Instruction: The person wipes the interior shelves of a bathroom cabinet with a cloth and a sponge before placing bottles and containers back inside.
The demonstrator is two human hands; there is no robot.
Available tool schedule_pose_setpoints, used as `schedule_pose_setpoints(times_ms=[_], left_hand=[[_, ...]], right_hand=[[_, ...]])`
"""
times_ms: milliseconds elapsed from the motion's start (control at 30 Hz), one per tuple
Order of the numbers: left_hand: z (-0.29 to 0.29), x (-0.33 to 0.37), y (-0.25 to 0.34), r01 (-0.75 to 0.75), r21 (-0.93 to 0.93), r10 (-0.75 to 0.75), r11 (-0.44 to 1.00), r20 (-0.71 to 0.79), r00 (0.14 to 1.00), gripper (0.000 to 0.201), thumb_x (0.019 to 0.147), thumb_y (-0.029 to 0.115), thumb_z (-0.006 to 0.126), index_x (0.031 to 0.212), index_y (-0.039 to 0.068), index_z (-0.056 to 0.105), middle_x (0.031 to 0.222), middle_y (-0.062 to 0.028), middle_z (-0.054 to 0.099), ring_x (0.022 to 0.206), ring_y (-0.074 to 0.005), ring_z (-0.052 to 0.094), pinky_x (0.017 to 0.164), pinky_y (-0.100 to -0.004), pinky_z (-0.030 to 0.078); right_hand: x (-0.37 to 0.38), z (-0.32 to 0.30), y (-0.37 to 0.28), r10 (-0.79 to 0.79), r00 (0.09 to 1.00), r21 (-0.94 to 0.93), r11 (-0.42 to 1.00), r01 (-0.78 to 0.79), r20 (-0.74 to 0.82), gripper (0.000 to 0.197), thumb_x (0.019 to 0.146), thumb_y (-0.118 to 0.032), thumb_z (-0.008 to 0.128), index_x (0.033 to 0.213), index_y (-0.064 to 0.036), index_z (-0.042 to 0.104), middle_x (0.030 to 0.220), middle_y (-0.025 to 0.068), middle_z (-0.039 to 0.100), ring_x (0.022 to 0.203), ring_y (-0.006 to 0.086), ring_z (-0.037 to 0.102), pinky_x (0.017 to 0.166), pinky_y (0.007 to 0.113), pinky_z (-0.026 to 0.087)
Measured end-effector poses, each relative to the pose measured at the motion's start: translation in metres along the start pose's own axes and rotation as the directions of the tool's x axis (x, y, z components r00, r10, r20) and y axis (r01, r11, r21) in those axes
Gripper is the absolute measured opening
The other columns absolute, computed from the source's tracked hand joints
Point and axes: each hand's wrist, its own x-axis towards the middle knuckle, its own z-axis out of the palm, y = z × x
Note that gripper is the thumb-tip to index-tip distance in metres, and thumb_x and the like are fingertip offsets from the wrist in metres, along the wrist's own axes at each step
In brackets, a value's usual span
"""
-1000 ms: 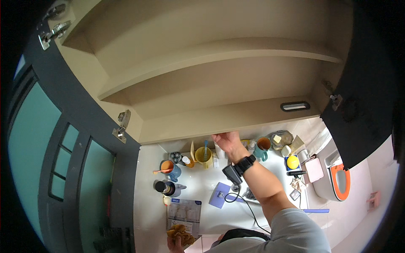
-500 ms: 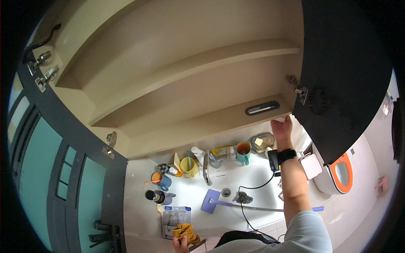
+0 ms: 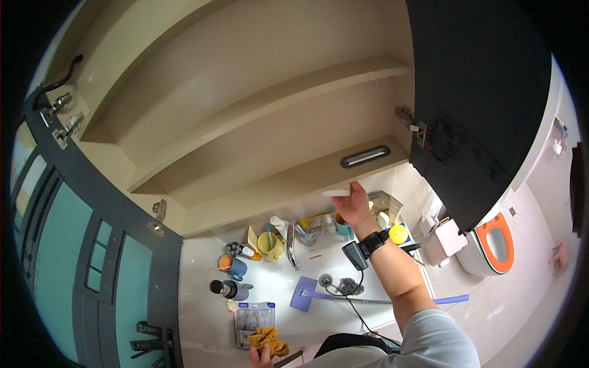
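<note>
My right hand (image 3: 353, 207) is raised at the lower front edge of an open beige wall cabinet (image 3: 270, 211). Its fingers close on a thin white piece (image 3: 336, 193) whose kind I cannot make out. A watch-like black device with a cable sits on that wrist. Low in the picture, my left hand (image 3: 262, 357) grips a crumpled mustard-yellow cloth (image 3: 267, 340). A blister pack (image 3: 256, 317) lies just beyond the cloth on the white basin counter (image 3: 205, 279).
Beneath the cabinet stand a yellow mug (image 3: 270, 245), a blue mug (image 3: 233, 268), a dark-capped bottle (image 3: 228, 289) and a tap (image 3: 292, 248). A purple flat-headed mop (image 3: 304, 293) lies across the basin. The black cabinet door (image 3: 478, 104) hangs open at right, near a toilet (image 3: 492, 245).
My right hand has moved left along the cabinet's lower edge, and the white piece now shows plainly. The view has shifted slightly. My left hand still holds the cloth.
</note>
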Motion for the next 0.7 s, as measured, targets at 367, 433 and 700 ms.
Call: schedule_pose_setpoints(times_ms=[367, 433, 700], left_hand=[[0.006, 0.017, 0.037, 0.295, -0.443, -0.354, 0.846, -0.053, 0.934, 0.039, 0.075, -0.001, 0.061, 0.112, -0.001, 0.05, 0.118, -0.0223, 0.043, 0.102, -0.0378, 0.047, 0.083, -0.0407, 0.043], [-0.004, 0.017, 0.021, -0.115, 0.064, 0.12, 0.991, -0.094, 0.988, 0.038, 0.076, 0.0, 0.06, 0.113, -0.001, 0.05, 0.118, -0.0236, 0.043, 0.103, -0.0386, 0.047, 0.084, -0.0412, 0.043], [-0.001, 0.024, -0.004, -0.584, 0.513, 0.588, 0.629, 0.178, 0.789, 0.038, 0.077, 0.0, 0.058, 0.114, -0.002, 0.049, 0.118, -0.0267, 0.042, 0.104, -0.0407, 0.046, 0.087, -0.0421, 0.041]], right_hand=[[-0.044, -0.034, -0.134, -0.441, 0.846, -0.022, 0.883, 0.468, 0.301, 0.027, 0.091, -0.019, 0.039, 0.106, -0.0024, 0.054, 0.112, 0.0115, 0.056, 0.105, 0.0247, 0.051, 0.095, 0.04, 0.039], [-0.053, -0.025, -0.118, -0.451, 0.87, 0.099, 0.893, 0.44, 0.198, 0.027, 0.092, -0.02, 0.038, 0.105, -0.0027, 0.054, 0.112, 0.0117, 0.056, 0.106, 0.0252, 0.051, 0.094, 0.039, 0.04], [-0.12, -0.02, -0.067, -0.346, 0.936, -0.026, 0.937, 0.348, 0.07, 0.03, 0.092, -0.021, 0.034, 0.114, -0.0042, 0.046, 0.116, 0.0098, 0.05, 0.105, 0.0227, 0.048, 0.09, 0.039, 0.04]])
